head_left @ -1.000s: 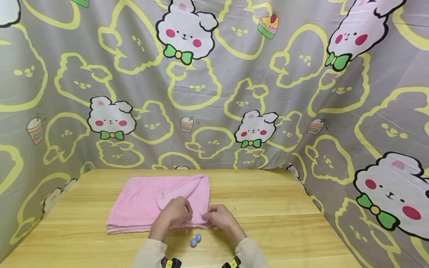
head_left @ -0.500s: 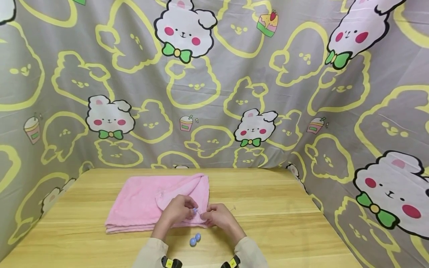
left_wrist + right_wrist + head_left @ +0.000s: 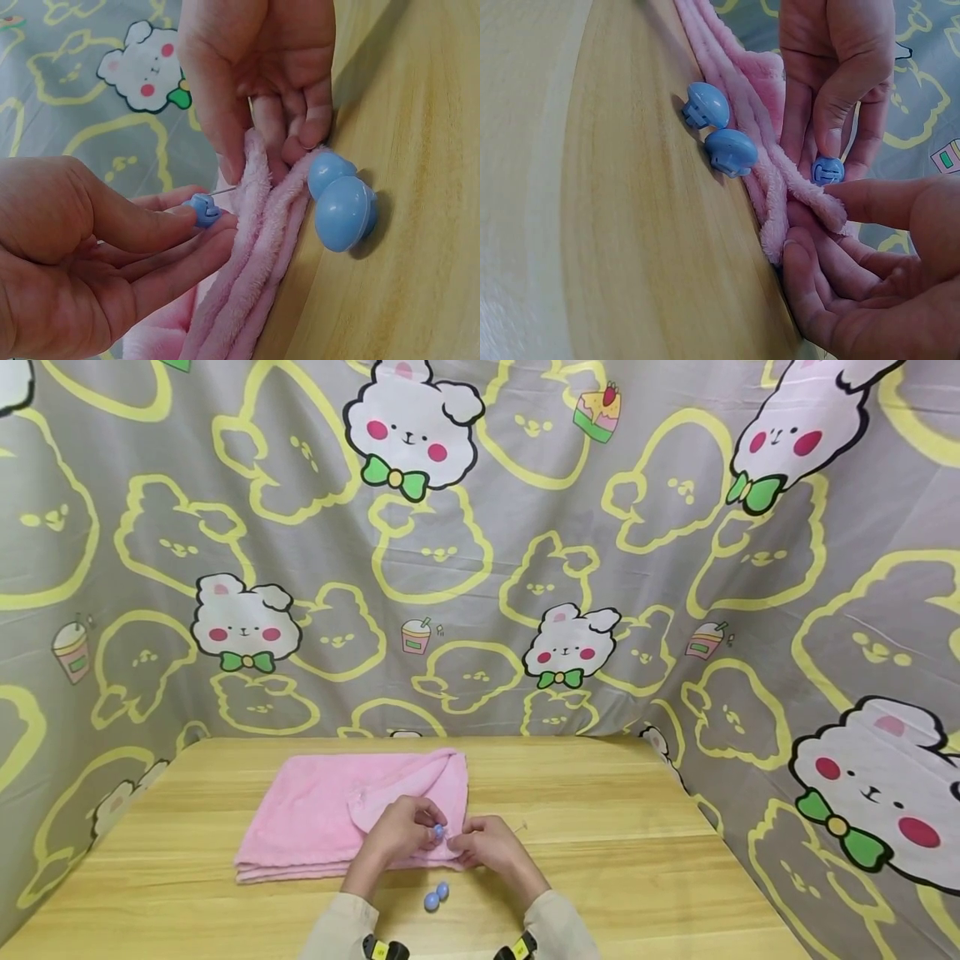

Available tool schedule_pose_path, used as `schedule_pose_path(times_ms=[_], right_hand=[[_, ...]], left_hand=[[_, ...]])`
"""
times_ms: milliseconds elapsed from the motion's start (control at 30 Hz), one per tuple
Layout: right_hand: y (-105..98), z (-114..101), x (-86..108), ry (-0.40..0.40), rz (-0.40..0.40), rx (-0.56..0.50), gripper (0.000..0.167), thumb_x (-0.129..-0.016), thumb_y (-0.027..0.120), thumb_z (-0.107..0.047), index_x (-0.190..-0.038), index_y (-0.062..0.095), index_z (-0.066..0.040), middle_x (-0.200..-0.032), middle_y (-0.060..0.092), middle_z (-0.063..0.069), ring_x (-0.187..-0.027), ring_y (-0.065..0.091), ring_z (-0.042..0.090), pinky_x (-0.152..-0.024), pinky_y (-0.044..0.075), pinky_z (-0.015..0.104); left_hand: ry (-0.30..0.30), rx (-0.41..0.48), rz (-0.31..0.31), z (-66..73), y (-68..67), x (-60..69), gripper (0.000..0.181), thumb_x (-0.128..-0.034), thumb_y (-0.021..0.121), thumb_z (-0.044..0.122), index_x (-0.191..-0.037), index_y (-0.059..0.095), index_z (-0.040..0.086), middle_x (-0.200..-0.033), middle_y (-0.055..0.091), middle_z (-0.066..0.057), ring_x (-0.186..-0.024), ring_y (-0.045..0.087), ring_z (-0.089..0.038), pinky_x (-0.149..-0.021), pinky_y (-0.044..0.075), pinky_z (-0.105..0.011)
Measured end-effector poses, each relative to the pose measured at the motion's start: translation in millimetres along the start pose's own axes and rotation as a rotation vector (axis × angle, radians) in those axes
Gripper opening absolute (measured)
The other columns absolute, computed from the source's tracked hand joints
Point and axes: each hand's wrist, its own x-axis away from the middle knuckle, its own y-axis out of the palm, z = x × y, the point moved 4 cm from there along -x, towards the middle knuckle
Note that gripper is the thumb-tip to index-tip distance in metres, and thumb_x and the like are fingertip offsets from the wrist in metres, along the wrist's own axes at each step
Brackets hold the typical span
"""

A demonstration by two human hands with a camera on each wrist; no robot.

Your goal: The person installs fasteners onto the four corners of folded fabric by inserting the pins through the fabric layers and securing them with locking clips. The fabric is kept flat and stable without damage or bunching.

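1. A blue clip (image 3: 204, 211) was pinched by the left hand (image 3: 397, 828), just beside the near right corner of the pink cloth (image 3: 315, 793); one second earlier it had been hidden from the head view.
2. That corner was gripped by the right hand (image 3: 491, 845), as before.
3. Two other clips (image 3: 432, 902) were left unmoved on the table (image 3: 637, 877), in front of the cloth.
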Motion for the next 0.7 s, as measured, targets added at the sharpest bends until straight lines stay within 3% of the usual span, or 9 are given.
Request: schedule_pose_path(times_ms=[700], right_hand=[[0.6,0.1,-1.0,-0.005,-0.001,0.005,0.009,-0.081,0.069,-0.005,-0.077,0.061,-0.003,-0.067,0.061,0.002,-0.062,0.061,0.012,-0.061,0.056,0.028]], left_hand=[[0.010,-0.015,-0.001,1.1,0.4,-0.1,0.016,-0.0812,0.063,-0.015,-0.092,0.070,-0.006,-0.087,0.074,-0.016,-0.070,0.071,-0.022,-0.066,0.060,-0.034]])
